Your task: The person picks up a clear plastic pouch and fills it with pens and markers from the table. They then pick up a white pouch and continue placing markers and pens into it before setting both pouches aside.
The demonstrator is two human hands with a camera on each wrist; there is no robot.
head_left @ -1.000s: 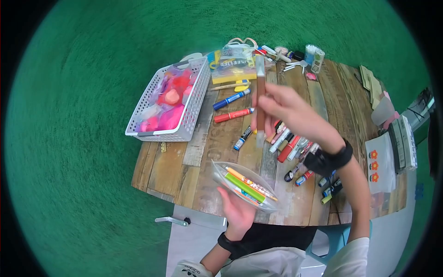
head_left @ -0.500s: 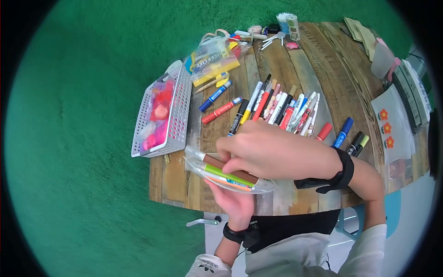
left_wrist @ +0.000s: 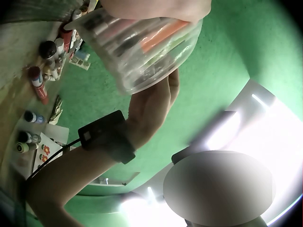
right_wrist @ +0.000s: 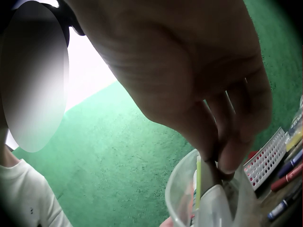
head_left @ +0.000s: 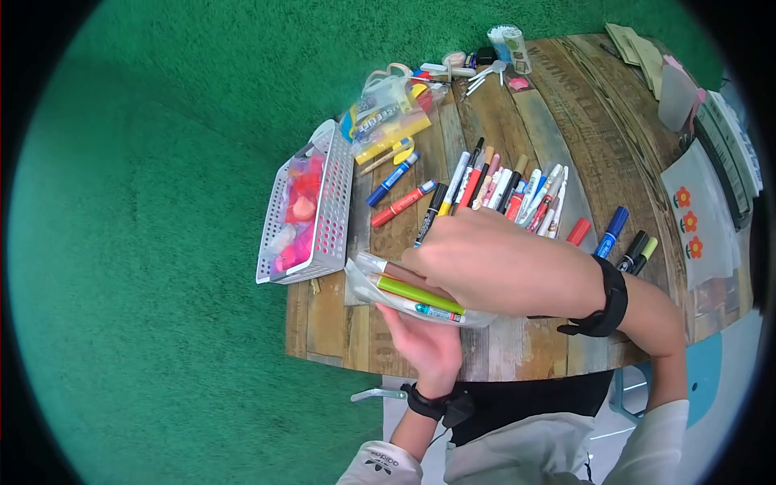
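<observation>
A translucent pouch (head_left: 361, 284) is held from below by my left hand (head_left: 428, 343), its opening facing up. Inside lie a green pen (head_left: 420, 294), a white pen and a brown marker (head_left: 404, 276) with a clear end. My right hand (head_left: 509, 263) reaches over the pouch, fingertips at the brown marker. In the right wrist view, the thumb and fingers of my right hand (right_wrist: 189, 71) pinch the marker within the mouth of the pouch (right_wrist: 176, 194). The left wrist view shows the pouch (left_wrist: 137, 56) against my left hand (left_wrist: 156, 7), with an orange pen visible through its side.
Many markers and pens lie beyond my right hand, with a red marker (head_left: 404, 204) and blue marker (head_left: 392, 179) to their left. A white basket (head_left: 330, 218) of pink items stands at the table's left. A flower-print sheet (head_left: 703, 218) lies right; bags and small items lie behind.
My right hand has brought the brown marker down from above the table into the pouch. The pouch has shifted in the head view, which has also moved.
</observation>
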